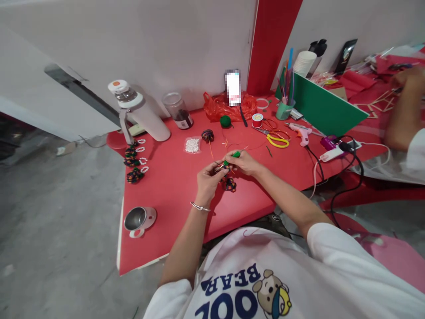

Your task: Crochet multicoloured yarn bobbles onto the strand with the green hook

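Note:
Over the red table, my right hand [246, 163] is closed on a crochet hook with a green handle [236, 154], its metal shaft pointing toward my left hand. My left hand [208, 179] pinches a dark multicoloured crochet piece [229, 184], which hangs below the fingers; its upper part is hidden between both hands. An orange strand runs near the hands from a dark yarn ball [207, 135]. Close by lie a packet of white beads [192, 145], a green yarn ball [225, 121] and yellow-handled scissors [278, 141].
Finished-looking crochet pieces with white bead loops [134, 175] line the left edge, near a mug [137, 220] and a tall bottle [146, 117]. A glue gun [301, 133], power strip [338, 152] with cables and green board [327, 106] stand right. Another person's arm [403, 115] is beyond.

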A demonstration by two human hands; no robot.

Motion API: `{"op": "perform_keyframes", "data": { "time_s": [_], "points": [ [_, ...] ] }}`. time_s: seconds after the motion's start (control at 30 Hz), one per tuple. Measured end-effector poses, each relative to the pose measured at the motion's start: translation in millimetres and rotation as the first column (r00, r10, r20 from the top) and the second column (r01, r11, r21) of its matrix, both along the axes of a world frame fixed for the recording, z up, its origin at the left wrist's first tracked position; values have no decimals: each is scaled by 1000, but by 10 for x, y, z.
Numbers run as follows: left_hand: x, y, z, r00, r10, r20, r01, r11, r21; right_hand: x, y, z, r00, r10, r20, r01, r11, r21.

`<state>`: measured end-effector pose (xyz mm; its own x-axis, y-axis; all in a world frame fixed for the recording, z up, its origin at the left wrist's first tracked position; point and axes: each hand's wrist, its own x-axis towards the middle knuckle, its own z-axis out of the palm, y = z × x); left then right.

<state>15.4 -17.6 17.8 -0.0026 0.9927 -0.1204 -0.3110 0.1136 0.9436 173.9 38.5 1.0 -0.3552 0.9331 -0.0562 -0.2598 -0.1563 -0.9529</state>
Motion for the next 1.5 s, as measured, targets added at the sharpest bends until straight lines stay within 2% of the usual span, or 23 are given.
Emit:
{"op": "perform_keyframes", "data": {
  "time_s": [0.2,0.4,0.5,0.77,1.0,1.2,1.3,1.5],
  "points": [
    [-59,69,-155,995,90,-50,-90,996,11,-66,-1,-7,998,56,-9,-56,998,-32],
    [-37,57,-186,997,65,35,-64,998,-16,-66,-4,-66,995,-98,-15,97,995,-34],
    [-77,58,-166,999,33,29,-31,998,-49,-42,11,-106,993,-117,-16,116,993,-21],
    [-148,63,-212,997,-58,43,61,996,-60,140,88,-132,996,61,62,-60,998,-10],
    [-145,79,-292,998,-60,11,61,995,-83,219,92,-85,983,88,158,-90,996,6],
    [-179,83,-263,998,-59,-38,56,996,-69,280,108,-63,983,172,59,-167,982,-85],
    [-188,83,-242,997,-60,-43,58,996,-63,303,116,-49,986,161,39,-157,982,-105],
    [-182,77,-233,997,-66,-47,63,996,-64,283,84,-41,985,126,115,-118,990,-73]
  ]
}}
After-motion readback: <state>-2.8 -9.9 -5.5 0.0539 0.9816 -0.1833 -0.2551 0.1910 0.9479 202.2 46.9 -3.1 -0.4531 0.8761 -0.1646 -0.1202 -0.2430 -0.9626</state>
